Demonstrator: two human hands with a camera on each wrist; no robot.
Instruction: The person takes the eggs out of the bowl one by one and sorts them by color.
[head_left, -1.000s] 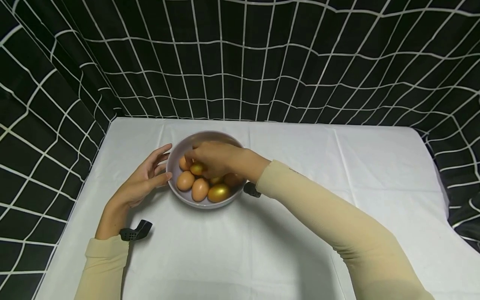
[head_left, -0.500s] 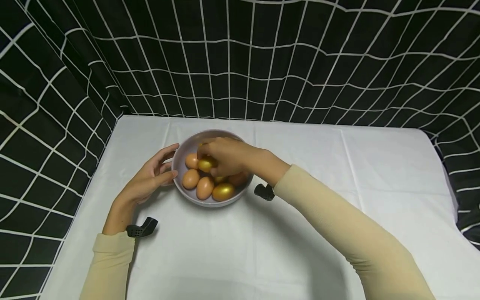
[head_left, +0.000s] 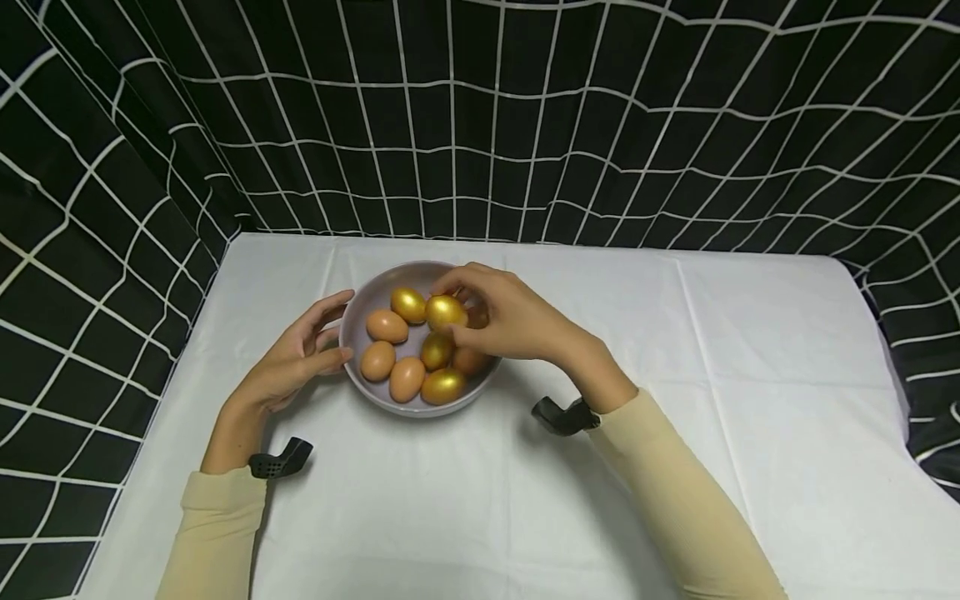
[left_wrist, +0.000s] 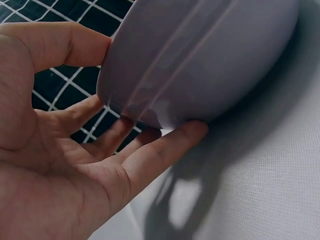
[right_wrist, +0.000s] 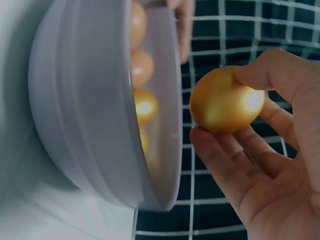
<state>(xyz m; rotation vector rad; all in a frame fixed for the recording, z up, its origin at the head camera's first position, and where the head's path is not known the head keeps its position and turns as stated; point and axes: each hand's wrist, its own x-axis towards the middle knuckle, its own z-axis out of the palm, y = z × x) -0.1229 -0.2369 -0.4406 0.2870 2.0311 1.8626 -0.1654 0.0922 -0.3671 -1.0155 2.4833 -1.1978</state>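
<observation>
A black curtain with a white grid (head_left: 525, 125) hangs behind and to both sides of the hands, and a white tablecloth (head_left: 750, 375) lies under them. Between the two hands stands a pale grey bowl (head_left: 352, 321), its rim just in front of the left fingertips. The left hand (head_left: 288, 367) rests on the cloth at the bowl's left side, fingers relaxed and spread, thumb and fingertips touching the outer wall; the left wrist view shows the bowl's wall (left_wrist: 200, 60) lying against those fingers (left_wrist: 165, 150). The right hand (head_left: 517, 321) hovers over the bowl's right rim and pinches a gold egg (head_left: 446, 312) between thumb and fingertips; in the right wrist view this gold egg (right_wrist: 225, 100) is clear of the rim (right_wrist: 167, 115), raised above the bowl. Below and left of the right hand, inside the bowl, lie brown eggs (head_left: 387, 327) and further gold eggs (head_left: 443, 387); how many sit hidden beneath the fingers is hard to tell. A black wrist mount (head_left: 277, 461) sits behind each hand.
</observation>
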